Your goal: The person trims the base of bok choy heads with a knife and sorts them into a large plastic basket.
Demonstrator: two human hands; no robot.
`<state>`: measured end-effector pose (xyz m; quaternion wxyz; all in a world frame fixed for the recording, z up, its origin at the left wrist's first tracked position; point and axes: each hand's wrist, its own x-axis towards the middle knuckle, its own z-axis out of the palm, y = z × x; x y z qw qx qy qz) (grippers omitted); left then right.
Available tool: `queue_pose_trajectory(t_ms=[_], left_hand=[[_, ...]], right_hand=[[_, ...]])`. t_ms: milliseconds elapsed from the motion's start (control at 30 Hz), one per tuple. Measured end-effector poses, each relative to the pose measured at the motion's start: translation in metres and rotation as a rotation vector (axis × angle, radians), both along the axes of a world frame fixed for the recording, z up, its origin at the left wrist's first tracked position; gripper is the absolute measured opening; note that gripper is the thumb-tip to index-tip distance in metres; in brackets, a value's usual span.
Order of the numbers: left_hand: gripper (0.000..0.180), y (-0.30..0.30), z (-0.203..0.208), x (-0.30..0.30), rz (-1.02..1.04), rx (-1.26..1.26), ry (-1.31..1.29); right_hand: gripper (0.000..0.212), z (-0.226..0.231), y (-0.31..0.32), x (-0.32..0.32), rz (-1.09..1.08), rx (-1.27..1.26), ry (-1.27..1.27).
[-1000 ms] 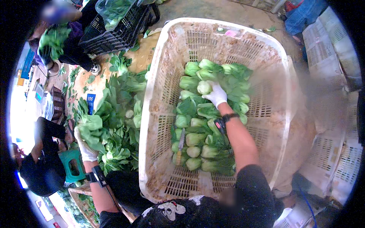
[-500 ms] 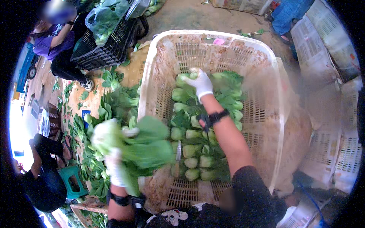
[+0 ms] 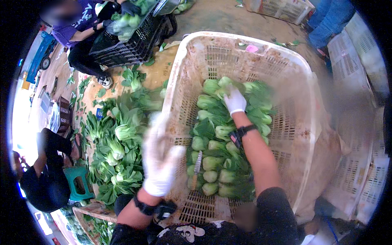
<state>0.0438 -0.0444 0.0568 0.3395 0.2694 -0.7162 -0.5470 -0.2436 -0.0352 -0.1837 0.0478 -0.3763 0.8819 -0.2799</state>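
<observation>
My left hand (image 3: 158, 163), in a white glove, is raised at the near left side of a whitish plastic crate (image 3: 312, 130). Its fingers are apart, blurred by motion, with nothing in them. Deep in the crate, my gloved right hand (image 3: 236, 101) touches a head of bok choy (image 3: 224, 81) in the far row; its fingertips are blurred against the leaves. Rows of bok choy (image 3: 212, 163) line the crate, pale stem ends showing. A knife (image 3: 197, 162) with a light handle lies on them at the near left.
Loose bok choy (image 3: 116, 149) is heaped left of the crate. A green stool (image 3: 77, 181) stands near a seated person in black (image 3: 45, 179). Farther off, a person in purple (image 3: 79, 30) handles bok choy at a black crate (image 3: 128, 53). White crates (image 3: 347, 77) stand at right.
My left hand has let go of the bok choy it held and has swung toward the crate, empty. My right hand stays at the far row. The person in purple now reaches into the black crate.
</observation>
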Motion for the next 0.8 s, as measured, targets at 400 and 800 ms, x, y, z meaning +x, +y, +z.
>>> queue_pose_trajectory(t_ms=[400, 800], left_hand=[[0.073, 0.016, -0.083, -0.057, 0.057, -0.198, -0.283], [0.049, 0.014, -0.07, -0.06, -0.182, 0.141, -0.26]], right_hand=[[0.065, 0.021, 0.066, 0.029, 0.311, -0.613, -0.502], [0.045, 0.173, 0.096, 0.09, 0.485, -0.514, -0.383]])
